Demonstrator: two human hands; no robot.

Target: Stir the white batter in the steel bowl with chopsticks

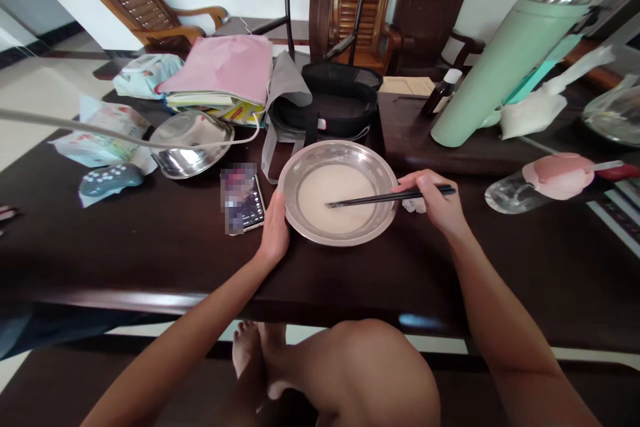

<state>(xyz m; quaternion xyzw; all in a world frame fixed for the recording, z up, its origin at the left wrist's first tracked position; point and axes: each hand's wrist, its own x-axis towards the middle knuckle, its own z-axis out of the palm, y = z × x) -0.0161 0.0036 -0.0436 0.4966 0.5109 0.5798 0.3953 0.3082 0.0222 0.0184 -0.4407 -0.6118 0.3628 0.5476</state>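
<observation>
A wide stainless steel bowl stands on the dark table in front of me, with a pale, milky batter-like liquid in it. My left hand holds the bowl by its left side, fingers partly hidden behind the rim. Dark chopsticks are gripped in my right hand, just beyond the bowl's right rim. Their tips dip into the liquid near the middle of the bowl. Close to my left hand lies a phone with its screen lit and partly blurred.
Left of the phone are a second steel bowl, a grey-blue object and tissue packs. Behind sit papers under a pink folder and a black bag. A tall green thermos and a pink-lidded bottle stand to the right.
</observation>
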